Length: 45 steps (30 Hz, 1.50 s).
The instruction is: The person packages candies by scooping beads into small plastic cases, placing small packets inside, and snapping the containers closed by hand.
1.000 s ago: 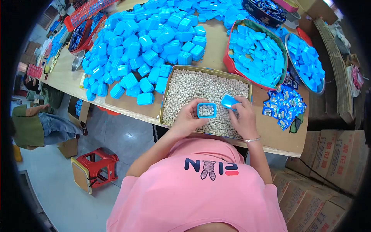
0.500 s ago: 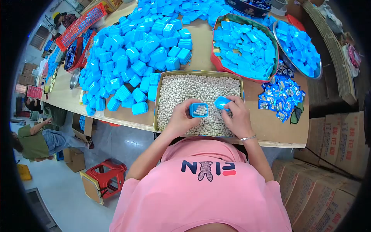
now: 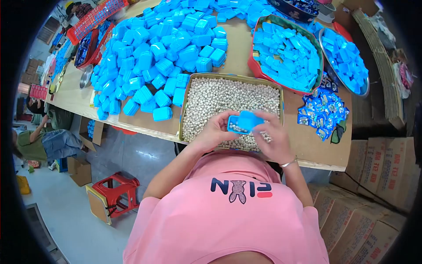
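Observation:
My left hand [image 3: 213,133] is closed around a small blue box [image 3: 234,127] with pale round pellets inside. Tilted over the box's right side is a blue lid-like piece [image 3: 250,119], held in the fingers of my right hand [image 3: 277,137]. That hand is smeared by motion, and whether the two blue pieces touch I cannot tell. Both hands are above a rectangular tray [image 3: 182,112] filled with the same pale pellets [image 3: 231,93].
A heap of closed blue boxes [image 3: 160,57] lies behind and left of the tray. At the right are a red-rimmed tray [image 3: 253,66] of blue pieces, a metal bowl [image 3: 367,90] of blue pieces and blue packets [image 3: 323,112]. Cartons [image 3: 380,165], a red stool [image 3: 121,189] and a person [image 3: 37,147] flank the table.
My right hand has brought the blue lid-like piece leftward, from beside the box to over it. My left hand still holds the box. The whole view has shifted slightly.

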{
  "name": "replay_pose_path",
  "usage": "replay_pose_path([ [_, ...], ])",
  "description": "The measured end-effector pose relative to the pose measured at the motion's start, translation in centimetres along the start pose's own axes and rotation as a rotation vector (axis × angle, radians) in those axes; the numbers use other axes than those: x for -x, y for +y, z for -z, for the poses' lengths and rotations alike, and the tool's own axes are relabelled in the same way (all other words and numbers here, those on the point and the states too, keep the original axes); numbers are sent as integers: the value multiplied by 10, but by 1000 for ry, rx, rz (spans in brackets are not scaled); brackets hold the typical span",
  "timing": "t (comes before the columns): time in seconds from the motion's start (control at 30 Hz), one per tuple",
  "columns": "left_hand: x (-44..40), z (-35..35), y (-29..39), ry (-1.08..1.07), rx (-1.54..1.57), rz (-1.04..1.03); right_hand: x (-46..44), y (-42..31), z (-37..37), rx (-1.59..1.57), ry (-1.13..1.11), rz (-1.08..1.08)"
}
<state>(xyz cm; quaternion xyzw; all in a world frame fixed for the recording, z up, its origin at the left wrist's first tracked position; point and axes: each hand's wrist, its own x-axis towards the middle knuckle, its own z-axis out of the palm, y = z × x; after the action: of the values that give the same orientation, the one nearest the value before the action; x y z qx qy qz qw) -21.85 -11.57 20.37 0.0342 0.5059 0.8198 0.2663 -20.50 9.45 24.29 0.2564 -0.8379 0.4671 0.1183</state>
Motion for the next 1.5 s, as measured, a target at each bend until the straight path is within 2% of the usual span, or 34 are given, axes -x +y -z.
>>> replay_pose_path([
  [0.03,0,0,-1,-17,-19,-16,0,-3,-1,-25,-50,78],
  [0.23,8,-10,10,-27,-128,-107,3,10,-9,-11,-104,227],
  [0.37,15,-28,27,9,-432,-228,7,9,-7,-24,-5,289],
  [0.57,20,-39,36,-6,-356,-142,3,0,0,143,44,398],
  [0.7,17,-42,25,62,-555,-397,1,-8,-4,-329,88,-84],
  [0.87,20,-50,30,82,-579,-537,0,-3,-8,-342,122,13],
  [1.03,14,-42,17,111,-459,-543,-4,-5,-5,-299,99,67],
  [1.1,11,-39,13,136,-605,-688,-3,-6,-5,-390,62,-26],
  [1.2,8,-39,15,163,-738,-698,0,2,-3,-339,46,-35],
  [1.27,4,-37,11,123,-693,-547,4,17,10,-476,-49,-136],
  [1.3,0,-35,8,91,-682,-550,8,32,21,-453,-28,-147],
  [1.37,-6,-28,3,231,-451,-257,22,71,47,29,183,-241],
  [1.43,-6,-23,2,212,-442,-250,40,101,74,545,309,-449],
  [1.5,-8,-21,0,204,-421,-243,61,114,74,689,249,-437],
])
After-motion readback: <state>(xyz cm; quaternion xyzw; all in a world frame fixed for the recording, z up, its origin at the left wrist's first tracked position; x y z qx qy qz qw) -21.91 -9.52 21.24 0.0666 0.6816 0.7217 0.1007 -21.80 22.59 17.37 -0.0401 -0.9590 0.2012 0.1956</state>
